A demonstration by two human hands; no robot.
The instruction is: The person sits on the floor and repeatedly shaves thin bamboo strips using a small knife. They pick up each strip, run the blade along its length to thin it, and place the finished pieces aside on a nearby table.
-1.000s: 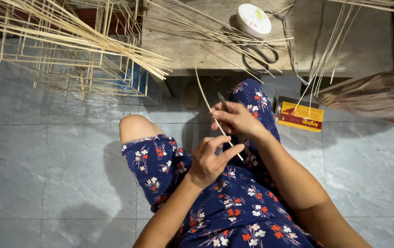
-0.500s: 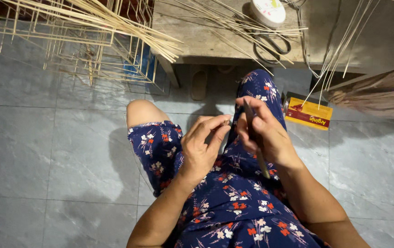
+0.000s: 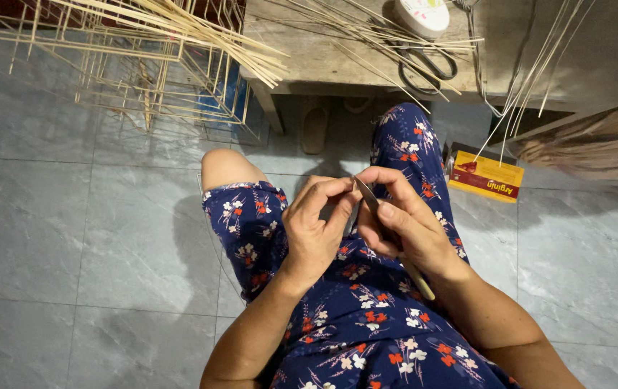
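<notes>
I sit over a grey tiled floor in a blue flowered garment (image 3: 366, 317), both hands raised above my lap. My right hand (image 3: 406, 223) is wrapped around a knife (image 3: 366, 194) with a pale wooden handle; its blade points up and to the left. My left hand (image 3: 316, 227) pinches its fingertips together right at the blade's tip, touching the right hand. A very thin bamboo strip (image 3: 215, 241) curves down beside my left thigh; its end between the fingers is hidden.
A low wooden table (image 3: 309, 61) ahead carries loose bamboo strips, black scissors (image 3: 427, 66) and a round white container (image 3: 422, 14). Bamboo frames (image 3: 143, 72) stand at the top left. On the floor lie a yellow-and-red box (image 3: 485, 176) and a sandal (image 3: 314, 128).
The hands have drawn together over the lap and the left fingers closed at the blade tip. The long strip that rose above the hands a second ago no longer shows there.
</notes>
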